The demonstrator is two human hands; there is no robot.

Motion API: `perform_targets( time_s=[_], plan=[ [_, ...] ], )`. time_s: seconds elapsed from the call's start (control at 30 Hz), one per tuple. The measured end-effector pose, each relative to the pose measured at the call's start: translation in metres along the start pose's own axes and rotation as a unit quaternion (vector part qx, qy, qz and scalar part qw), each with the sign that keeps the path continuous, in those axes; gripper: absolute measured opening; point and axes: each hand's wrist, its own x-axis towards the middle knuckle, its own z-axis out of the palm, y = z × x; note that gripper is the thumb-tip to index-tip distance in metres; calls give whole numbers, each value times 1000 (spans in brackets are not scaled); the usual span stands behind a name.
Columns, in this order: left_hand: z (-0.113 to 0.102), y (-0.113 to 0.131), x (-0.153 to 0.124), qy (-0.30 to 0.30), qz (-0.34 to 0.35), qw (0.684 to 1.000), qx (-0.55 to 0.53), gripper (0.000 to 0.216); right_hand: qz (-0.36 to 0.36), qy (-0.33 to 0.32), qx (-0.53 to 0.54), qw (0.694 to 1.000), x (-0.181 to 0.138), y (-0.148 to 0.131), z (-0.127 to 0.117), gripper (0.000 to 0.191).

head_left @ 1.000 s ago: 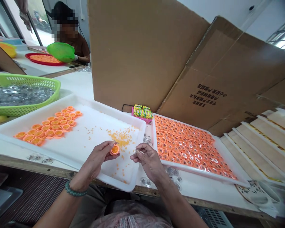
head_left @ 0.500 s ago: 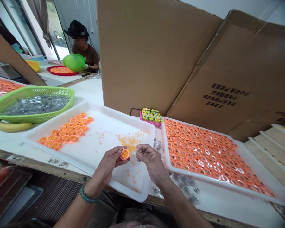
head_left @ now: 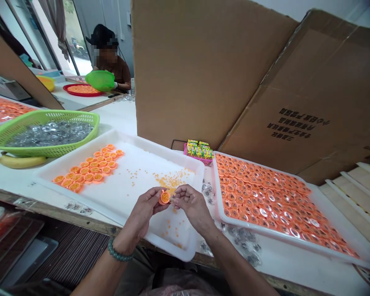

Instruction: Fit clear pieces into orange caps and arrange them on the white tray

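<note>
1. I see the left hand point(head_left: 148, 205) just below the middle of the frame. Its arm slants up from the bottom left, with a green bracelet point(head_left: 120, 251) near the wrist.
2. The left thumb and fingers pinch a small orange cup point(head_left: 165, 197). The cup's round face is turned toward me.
3. The right hand point(head_left: 189, 201) is just to the right of the cup. Its arm slants up from the bottom right. Its fingers are curled, and the tips point left, close to the cup's edge. I can't tell if they pinch something or touch the cup.
4. Both hands are over the right end of a white tray point(head_left: 117, 195). Tiny orange bits point(head_left: 169, 179) lie in it, just past the hands.
5. More orange cups point(head_left: 94, 166) sit bunched at the tray's left end.
6. A second tray point(head_left: 339, 222), packed with shiny orange pieces point(head_left: 259, 197), is at the right of the frame.
</note>
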Motion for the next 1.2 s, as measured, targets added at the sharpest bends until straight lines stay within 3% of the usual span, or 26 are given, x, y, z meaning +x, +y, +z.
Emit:
perform_targets(
  time_s=[0.17,0.4,0.57,0.9,1.2],
  plan=[
    [1,1,-2,-5,7,1000,-4,27,-52,-16,-65,996,-3,1,0,22],
    [1,2,-3,-9,8,1000,-5,27,-80,-25,-53,995,-10,0,-2,17],
    [2,3,-4,-6,10,1000,5,29,-63,-37,-35,997,-12,1,-4,17],
    [2,1,-2,10,12,1000,2,30,-11,-2,-16,1000,-11,3,-1,16],
    [3,3,-4,4,24,1000,1,28,-30,9,-48,998,-4,2,2,22]
  ],
)
